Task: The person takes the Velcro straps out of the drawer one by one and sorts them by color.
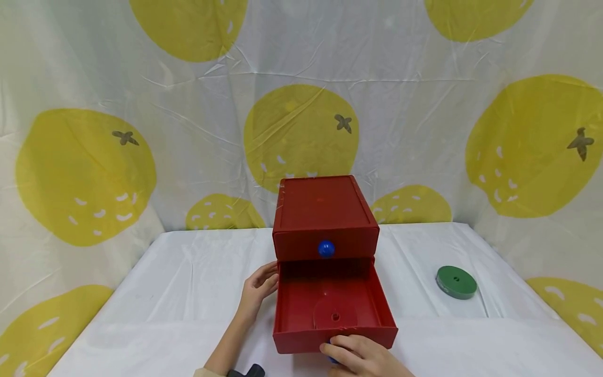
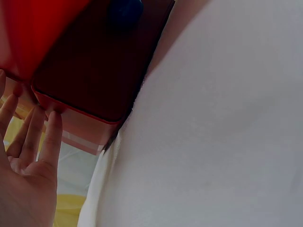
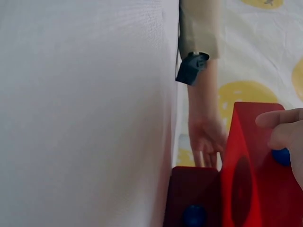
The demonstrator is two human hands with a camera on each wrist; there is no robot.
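Observation:
A red two-drawer box (image 1: 325, 201) stands on the white-covered table. Its upper drawer is closed and carries a blue knob (image 1: 326, 248). The lower drawer (image 1: 297, 341) is pulled out toward me. My right hand (image 1: 363, 357) pinches the lower drawer's blue knob (image 3: 281, 156), mostly hidden behind the fingers in the head view. With fairly straight fingers, my left hand (image 1: 258, 289) touches the box's left side; the left wrist view shows these fingertips (image 2: 55, 117) against it. Inside the drawer is a round red shape (image 1: 346, 314) with a small hole; whether it is loose I cannot tell.
A green disc (image 1: 456, 283) with a small centre hole lies on the table right of the box. White cloth (image 1: 188, 272) covers the table. A curtain with yellow fruit prints (image 1: 301, 131) closes off the back and sides. A black device (image 3: 191, 68) sits on the left wrist.

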